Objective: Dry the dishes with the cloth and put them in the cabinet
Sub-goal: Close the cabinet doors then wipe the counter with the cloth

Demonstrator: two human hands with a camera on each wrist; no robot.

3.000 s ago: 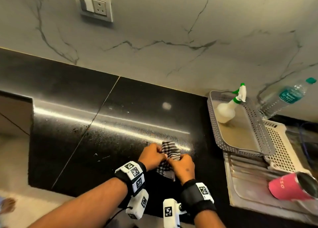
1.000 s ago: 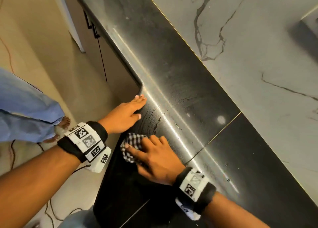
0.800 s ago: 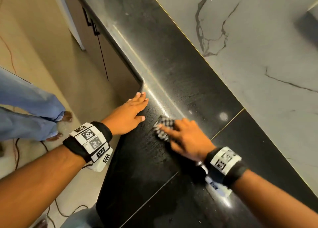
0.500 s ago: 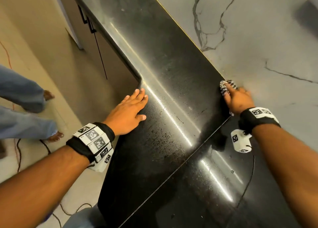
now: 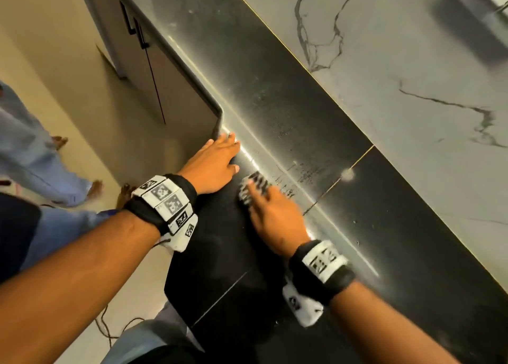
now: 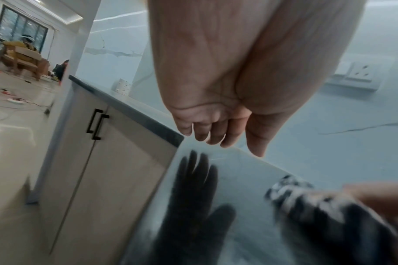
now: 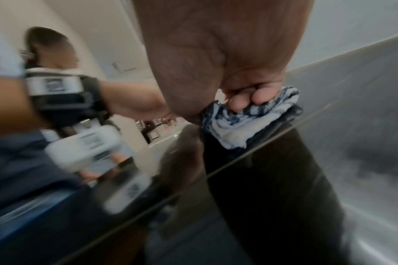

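On the glossy black stone surface (image 5: 288,94), just beside its inner corner (image 5: 220,113): left hand (image 5: 213,164) laid flat, fingers straight and together, tips reaching that corner, palm down and holding nothing; dark reflection of it spread on the polished stone in the left wrist view. Just right of the left hand, a little farther from the corner: right hand (image 5: 275,218) pressed down on a crumpled black-and-white checked cloth (image 5: 254,186), fingers curled over the bunched fabric and gripping it, as seen from the right wrist, where the cloth (image 7: 243,123) bulges out under the fingertips (image 7: 261,97) and touches the stone. Motion blur over the right hand and the cloth. Streaks of moisture on the stone beyond the cloth, towards the white grey-veined marble wall (image 5: 412,102) that rises along the far edge. Below the corner, on the side away from the wall: pale cabinet doors (image 6: 102,161) shut, with a pair of thin black bar handles (image 6: 96,126) side by side. Farther from the corner, over the beige floor (image 5: 55,61): blue-trousered legs and bare feet of another person (image 5: 35,155). On the wall, well off to the right of the corner in the left wrist view: white socket plate (image 6: 361,74).
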